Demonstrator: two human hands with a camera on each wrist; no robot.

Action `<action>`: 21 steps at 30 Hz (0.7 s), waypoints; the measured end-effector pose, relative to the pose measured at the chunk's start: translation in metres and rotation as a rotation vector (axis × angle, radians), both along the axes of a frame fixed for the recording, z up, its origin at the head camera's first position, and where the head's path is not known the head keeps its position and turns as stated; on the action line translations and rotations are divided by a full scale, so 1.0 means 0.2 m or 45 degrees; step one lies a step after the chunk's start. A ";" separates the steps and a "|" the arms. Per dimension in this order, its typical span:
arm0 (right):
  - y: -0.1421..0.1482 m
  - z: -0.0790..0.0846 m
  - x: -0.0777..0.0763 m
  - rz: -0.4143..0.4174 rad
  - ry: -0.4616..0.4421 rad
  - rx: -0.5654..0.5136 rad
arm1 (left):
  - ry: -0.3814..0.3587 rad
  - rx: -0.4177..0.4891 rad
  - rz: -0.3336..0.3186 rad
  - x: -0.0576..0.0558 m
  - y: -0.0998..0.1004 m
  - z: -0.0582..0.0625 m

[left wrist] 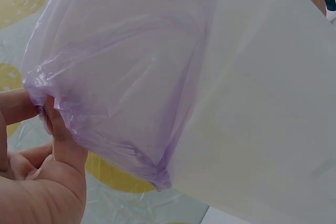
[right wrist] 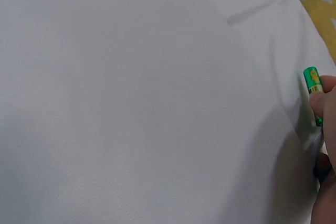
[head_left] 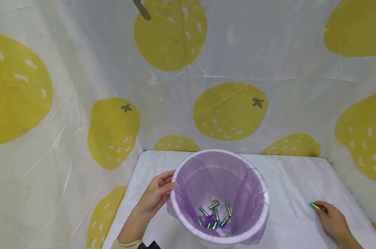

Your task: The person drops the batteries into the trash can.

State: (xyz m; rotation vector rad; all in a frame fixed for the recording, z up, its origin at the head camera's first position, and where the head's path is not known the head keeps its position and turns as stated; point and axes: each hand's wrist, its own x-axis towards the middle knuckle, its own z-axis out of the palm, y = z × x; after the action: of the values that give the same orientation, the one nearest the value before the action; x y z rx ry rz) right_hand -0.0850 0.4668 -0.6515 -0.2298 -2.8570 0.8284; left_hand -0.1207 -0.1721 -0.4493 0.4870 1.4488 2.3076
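In the head view a white bin (head_left: 217, 152) with a purple plastic liner (head_left: 194, 173) leans toward the camera, its mouth facing up and forward. Several green and gold batteries (head_left: 216, 214) lie at its bottom. My left hand (head_left: 155, 193) grips the bin's left rim; in the left wrist view its fingers (left wrist: 65, 145) pinch the edge of the liner there. Off to the right, low over the white tabletop, my right hand (head_left: 332, 219) holds one green and gold battery (head_left: 314, 205) between thumb and fingers. That battery (right wrist: 313, 85) also shows in the right wrist view.
A white cloth (head_left: 294, 193) covers the table, with creases on its right side. Pale curtains (head_left: 163, 103) printed with yellow fruit hang behind the table and along both sides.
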 end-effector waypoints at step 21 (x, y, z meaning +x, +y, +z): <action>-0.08 0.35 -0.05 0.100 0.079 -0.035 | -0.010 -0.003 -0.008 0.00 0.00 0.01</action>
State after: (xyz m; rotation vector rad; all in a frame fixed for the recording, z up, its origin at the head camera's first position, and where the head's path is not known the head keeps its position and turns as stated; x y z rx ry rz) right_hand -0.0954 0.4507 -0.5823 -0.0934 -2.8145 0.8734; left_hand -0.1200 -0.1729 -0.4473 0.4800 1.4447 2.3001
